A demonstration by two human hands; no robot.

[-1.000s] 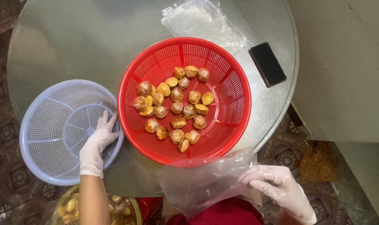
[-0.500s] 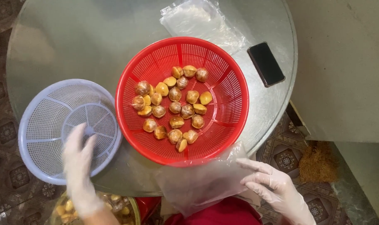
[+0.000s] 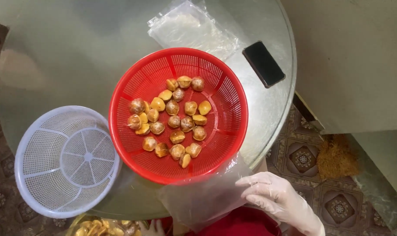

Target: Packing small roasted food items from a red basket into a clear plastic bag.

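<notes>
At the near edge of the round glass table (image 3: 67, 52), our gloved right hand (image 3: 279, 199) lies spread on the clear plastic bag (image 3: 207, 196) just beside the red plastic basket (image 3: 233, 109) of brown nuts (image 3: 174, 120); press flat, left hand unseen.

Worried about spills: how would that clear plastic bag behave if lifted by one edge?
The clear plastic bag looks thin and crumpled, so probably floppy and light. It overhangs the glass table under the gloved right hand, so it may slide easily.
</notes>
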